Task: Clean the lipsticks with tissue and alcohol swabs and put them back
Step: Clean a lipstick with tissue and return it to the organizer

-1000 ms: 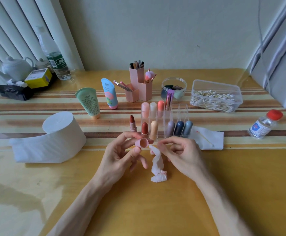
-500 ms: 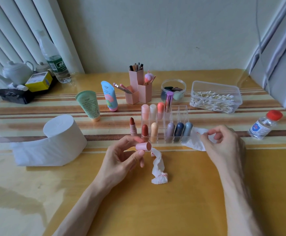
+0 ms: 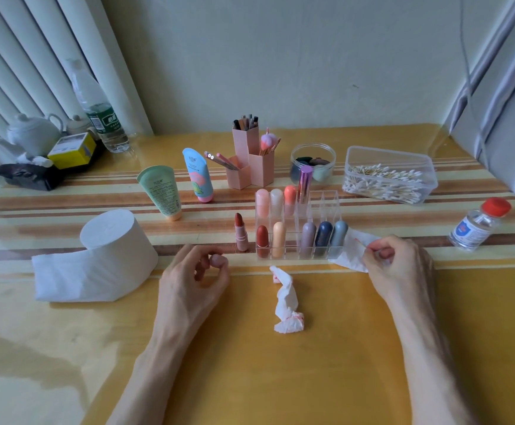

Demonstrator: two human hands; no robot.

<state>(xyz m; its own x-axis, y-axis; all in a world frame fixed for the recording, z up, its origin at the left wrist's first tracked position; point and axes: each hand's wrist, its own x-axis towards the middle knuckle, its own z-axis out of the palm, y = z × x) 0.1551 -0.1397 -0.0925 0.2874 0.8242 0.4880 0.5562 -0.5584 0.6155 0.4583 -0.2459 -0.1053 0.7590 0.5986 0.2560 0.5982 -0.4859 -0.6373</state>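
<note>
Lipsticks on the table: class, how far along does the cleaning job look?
Done, it seems: a red-stained crumpled tissue lies used, and capped lipsticks stand in the organizer. In hand: the left hand holds a pink cap, the right hand pinches a second tissue. Left: the uncapped lipstick beside the organizer needs capping and returning.

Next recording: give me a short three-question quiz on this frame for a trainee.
1. Where does the uncapped lipstick stand relative to the clear organizer? A inside it; B on the table just left of it; C behind it.
2. True or false: the right hand pinches a tissue sheet beside the organizer.
3. How many capped lipsticks stand in the organizer's front row?
Key: 1 B; 2 true; 3 five.
</note>
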